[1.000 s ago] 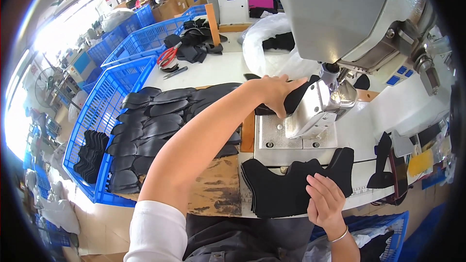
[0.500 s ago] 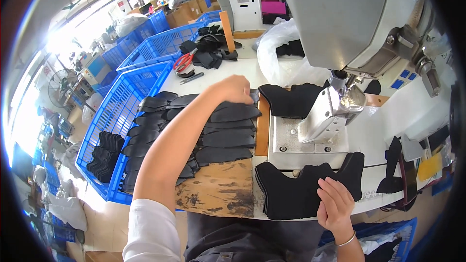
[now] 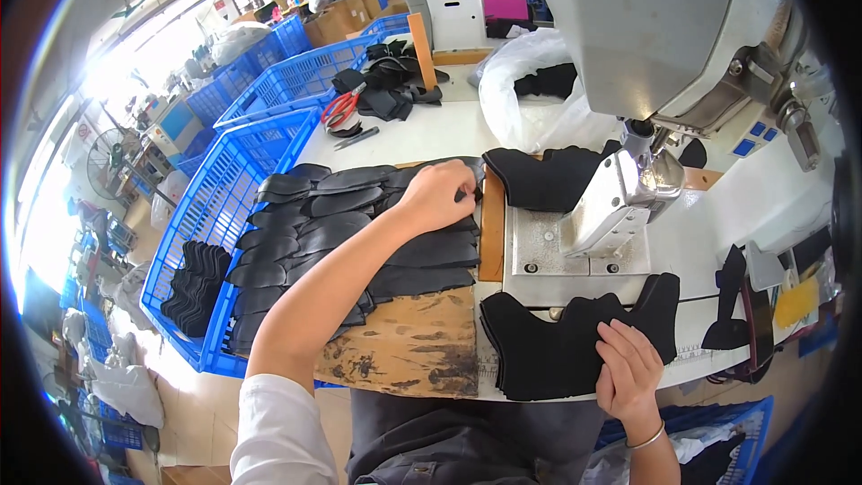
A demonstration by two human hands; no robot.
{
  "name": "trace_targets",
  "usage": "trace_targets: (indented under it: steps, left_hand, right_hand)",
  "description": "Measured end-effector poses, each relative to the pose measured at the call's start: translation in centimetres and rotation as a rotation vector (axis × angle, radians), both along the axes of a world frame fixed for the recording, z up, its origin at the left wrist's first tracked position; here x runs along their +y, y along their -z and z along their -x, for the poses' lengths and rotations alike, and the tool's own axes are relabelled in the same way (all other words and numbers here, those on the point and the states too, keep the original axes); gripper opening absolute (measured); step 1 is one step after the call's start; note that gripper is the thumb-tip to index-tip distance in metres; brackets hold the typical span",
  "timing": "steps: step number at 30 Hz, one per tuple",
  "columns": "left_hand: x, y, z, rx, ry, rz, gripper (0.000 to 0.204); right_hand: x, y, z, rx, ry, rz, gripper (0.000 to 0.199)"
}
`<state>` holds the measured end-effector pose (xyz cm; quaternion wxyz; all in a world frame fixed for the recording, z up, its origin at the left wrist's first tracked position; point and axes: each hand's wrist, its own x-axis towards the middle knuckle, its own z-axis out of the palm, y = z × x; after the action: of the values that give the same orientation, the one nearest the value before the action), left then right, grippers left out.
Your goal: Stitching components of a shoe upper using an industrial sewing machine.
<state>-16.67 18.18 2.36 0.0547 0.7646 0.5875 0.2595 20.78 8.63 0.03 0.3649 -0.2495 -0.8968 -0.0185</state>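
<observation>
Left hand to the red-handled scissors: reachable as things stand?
Probably yes: the left hand is over the overlapping black pieces, the red-handled scissors lie beyond on the white worktop, and nothing upright seems to stand between.

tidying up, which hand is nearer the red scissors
Left hand, in view below and right of the scissors, at the dark pieces; the right hand is farther right and lower, on the black stack.
</observation>
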Motion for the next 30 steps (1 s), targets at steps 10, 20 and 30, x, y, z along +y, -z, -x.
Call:
trace_targets:
  steps: [10,20,30]
  left_hand:
    - [-9.6,-1.9,9.8,-0.998,-0.719,-0.425,0.020]
    - [-17.0,-9.3,-6.4,-1.138,0.059,-0.022,0.009]
    - [-14.6,-6.5,-11.7,-0.149,0.303,-0.391,0.023]
  right_hand:
    - [0.1,0.4,-0.4,0.105,-0.078,0.042,0.024]
    - [-1.1,-6.2,4.0,0.434,-0.298,0.586,0.066]
    - [1.1,-7.9,-2.0,0.184,-0.183,1.101,0.018]
